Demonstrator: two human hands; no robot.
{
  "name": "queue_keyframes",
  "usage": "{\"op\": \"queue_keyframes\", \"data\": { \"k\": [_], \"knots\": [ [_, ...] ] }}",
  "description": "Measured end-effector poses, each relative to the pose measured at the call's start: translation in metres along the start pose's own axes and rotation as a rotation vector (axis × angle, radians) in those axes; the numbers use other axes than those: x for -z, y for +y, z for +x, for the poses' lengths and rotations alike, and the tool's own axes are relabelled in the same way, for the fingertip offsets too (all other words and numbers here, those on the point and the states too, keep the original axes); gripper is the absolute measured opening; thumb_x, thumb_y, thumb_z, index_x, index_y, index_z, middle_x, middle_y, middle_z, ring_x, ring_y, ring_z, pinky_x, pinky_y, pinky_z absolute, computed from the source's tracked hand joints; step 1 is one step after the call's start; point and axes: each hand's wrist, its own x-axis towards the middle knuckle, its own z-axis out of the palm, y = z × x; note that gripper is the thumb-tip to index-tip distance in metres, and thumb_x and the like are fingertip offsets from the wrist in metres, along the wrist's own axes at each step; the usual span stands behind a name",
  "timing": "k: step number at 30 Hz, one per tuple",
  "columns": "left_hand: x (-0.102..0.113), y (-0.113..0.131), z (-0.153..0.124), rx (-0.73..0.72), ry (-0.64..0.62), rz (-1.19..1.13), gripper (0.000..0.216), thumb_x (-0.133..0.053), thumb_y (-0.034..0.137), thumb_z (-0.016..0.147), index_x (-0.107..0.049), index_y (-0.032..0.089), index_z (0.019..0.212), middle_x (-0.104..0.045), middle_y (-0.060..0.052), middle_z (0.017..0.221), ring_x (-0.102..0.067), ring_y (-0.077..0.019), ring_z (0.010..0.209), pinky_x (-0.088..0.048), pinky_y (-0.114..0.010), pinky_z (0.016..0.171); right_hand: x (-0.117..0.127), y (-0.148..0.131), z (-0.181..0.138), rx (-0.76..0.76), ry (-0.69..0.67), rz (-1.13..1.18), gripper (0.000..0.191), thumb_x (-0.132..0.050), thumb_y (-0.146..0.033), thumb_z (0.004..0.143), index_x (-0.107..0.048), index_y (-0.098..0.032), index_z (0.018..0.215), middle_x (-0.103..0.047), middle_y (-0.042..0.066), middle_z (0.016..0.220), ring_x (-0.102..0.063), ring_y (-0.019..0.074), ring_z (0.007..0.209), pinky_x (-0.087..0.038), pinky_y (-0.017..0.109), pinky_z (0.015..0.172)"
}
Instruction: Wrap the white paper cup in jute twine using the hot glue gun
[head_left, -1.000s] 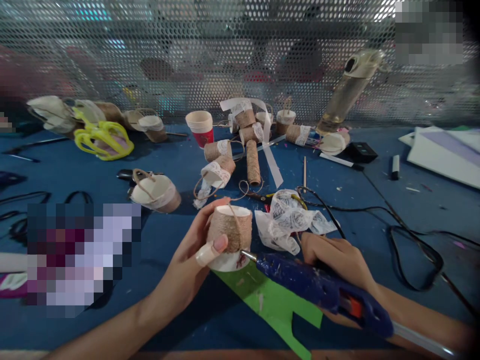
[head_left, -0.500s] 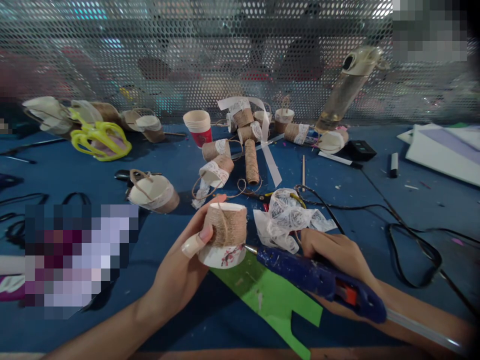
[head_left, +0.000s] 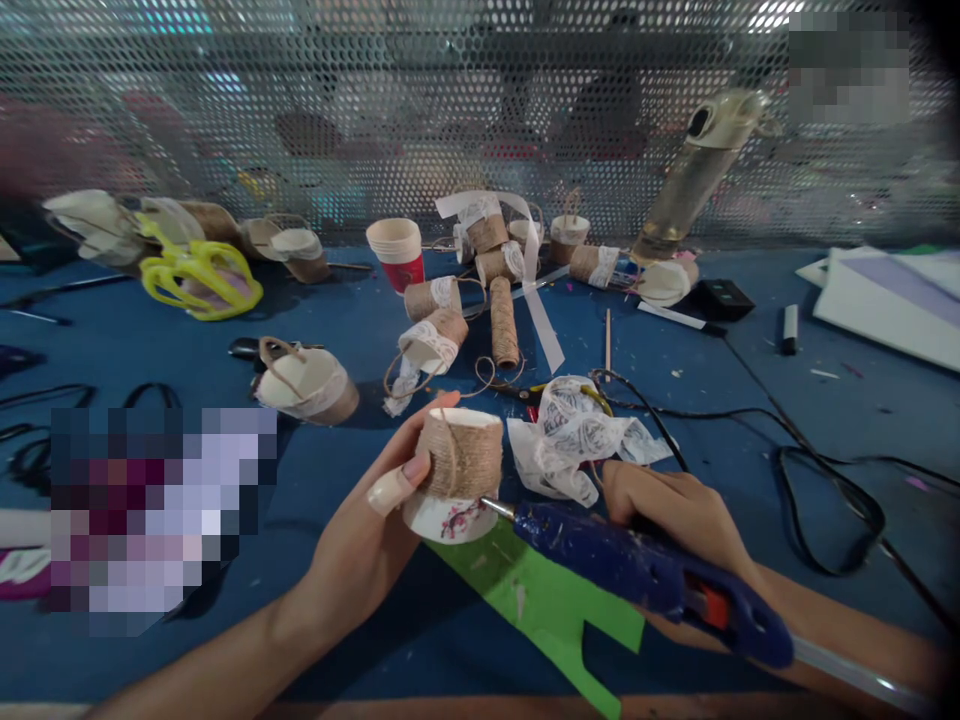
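Note:
My left hand (head_left: 371,535) grips a paper cup (head_left: 456,474) partly wrapped in brown twine, its white flowered lower part still bare. A plaster covers the thumb tip. My right hand (head_left: 675,515) holds a blue hot glue gun (head_left: 645,575), and the metal nozzle touches the cup's bare band just under the twine. A loose strand of twine runs down the cup's side. A green paper cut-out (head_left: 544,600) lies under both on the blue table.
A crumpled lace ribbon (head_left: 574,435) lies just behind the glue gun. Several twine-wrapped cups (head_left: 431,345), a twine spool (head_left: 504,322), a red cup stack (head_left: 397,255), yellow scissors (head_left: 199,280), black cords (head_left: 817,470), a bottle (head_left: 694,180) and white boards (head_left: 892,300) crowd the table before a perforated metal screen.
The cup has been turned slightly in my left hand, showing more of the flowered bare band. The glue gun nozzle has stayed at the cup's lower edge.

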Motion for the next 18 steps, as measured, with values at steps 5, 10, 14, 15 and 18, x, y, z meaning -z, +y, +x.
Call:
{"op": "queue_keyframes", "data": {
  "k": [5,10,14,15,18],
  "knots": [
    [-0.001,0.004,-0.002,-0.01,-0.006,-0.006,0.038,-0.073,0.036,0.086,-0.073,0.032,0.124,-0.077,-0.003,0.112,-0.071,-0.0233,0.1,-0.056,-0.028,0.08,0.007,-0.014,-0.002,0.039,0.02,-0.025,0.026,-0.045,-0.005,0.086,-0.037,-0.023,0.07,-0.05,-0.005,0.063,-0.047,0.0096,0.054,-0.028,0.026,0.054],
    [0.0,0.004,0.0,-0.002,-0.016,-0.017,0.035,-0.07,0.038,0.088,-0.072,0.031,0.122,-0.075,-0.002,0.116,-0.068,-0.0239,0.104,-0.055,-0.031,0.085,0.009,-0.019,-0.002,0.08,0.025,-0.037,0.029,-0.048,-0.001,0.085,-0.035,-0.024,0.072,-0.049,-0.006,0.063,-0.046,0.0091,0.055,-0.028,0.026,0.055],
    [0.0,0.001,0.001,-0.006,-0.008,-0.008,0.033,-0.072,0.036,0.086,-0.074,0.03,0.118,-0.075,-0.001,0.111,-0.068,-0.0207,0.098,-0.055,-0.026,0.083,0.008,-0.018,-0.003,0.086,0.009,-0.017,0.03,-0.047,-0.001,0.087,-0.034,-0.024,0.072,-0.051,-0.006,0.064,-0.049,0.0095,0.056,-0.03,0.027,0.055],
    [-0.001,0.001,0.001,-0.002,-0.004,-0.009,0.033,-0.073,0.035,0.085,-0.074,0.03,0.117,-0.075,-0.001,0.11,-0.068,-0.0202,0.098,-0.055,-0.026,0.083,0.008,-0.018,-0.003,0.086,0.005,-0.013,0.03,-0.047,-0.001,0.087,-0.035,-0.024,0.072,-0.052,-0.005,0.065,-0.05,0.0097,0.057,-0.03,0.027,0.056],
    [-0.002,0.003,0.001,0.016,0.011,-0.019,0.036,-0.074,0.036,0.083,-0.075,0.03,0.118,-0.075,-0.001,0.114,-0.069,-0.0218,0.101,-0.055,-0.027,0.083,0.009,-0.018,-0.003,0.088,0.0,-0.032,0.03,-0.046,0.001,0.085,-0.034,-0.024,0.073,-0.051,-0.006,0.064,-0.05,0.0096,0.057,-0.03,0.027,0.055]
  ]
}}
